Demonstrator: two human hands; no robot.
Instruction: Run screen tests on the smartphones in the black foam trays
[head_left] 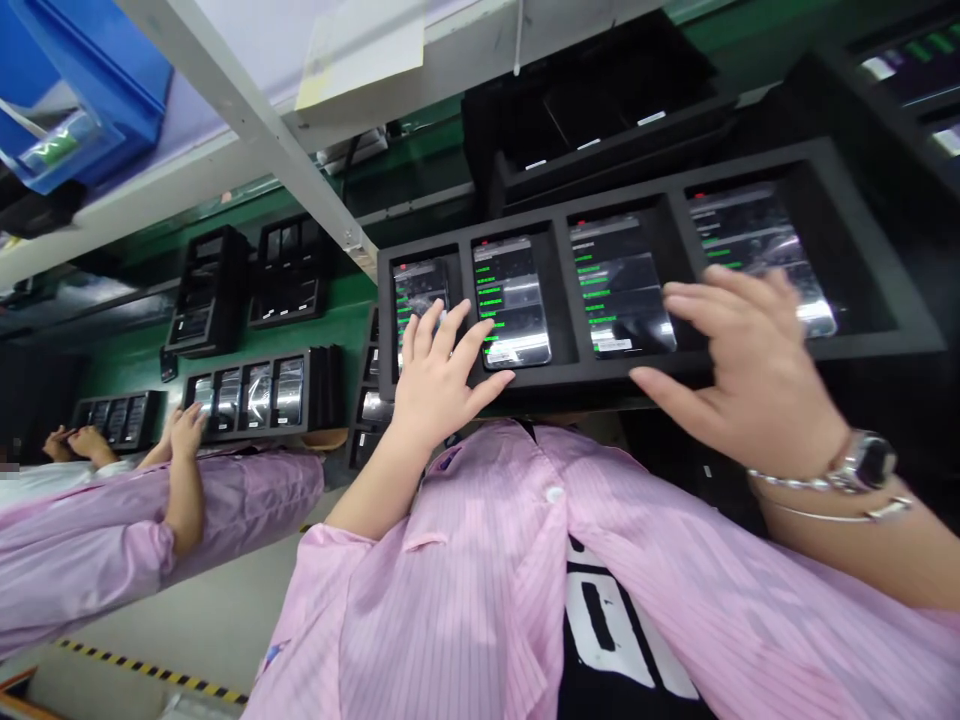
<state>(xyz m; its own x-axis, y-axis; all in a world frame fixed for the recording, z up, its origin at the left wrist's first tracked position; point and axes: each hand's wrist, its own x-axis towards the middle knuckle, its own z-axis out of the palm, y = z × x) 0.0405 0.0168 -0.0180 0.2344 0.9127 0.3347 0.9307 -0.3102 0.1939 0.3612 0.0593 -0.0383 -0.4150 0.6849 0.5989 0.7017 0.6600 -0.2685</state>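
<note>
A black foam tray [517, 385] lies in front of me, with several smartphones in its slots. Each lit screen shows rows of green text and a small red mark at the top. My left hand [442, 375] is open over the two leftmost phones, its fingertips on or just above the second phone [517, 310] and the leftmost phone [420, 285]. My right hand [750, 370] is open too, fingers spread, between the third phone [622, 290] and the rightmost phone [750, 230], which it partly covers. Whether its fingertips touch a screen, I cannot tell.
More black trays [600, 140] are stacked behind mine. To the left stand other phone trays [259, 395] on the green bench [142, 350], where a co-worker's hands [187, 430] rest. A white metal frame [247, 110] and a blue bin [97, 80] are overhead left.
</note>
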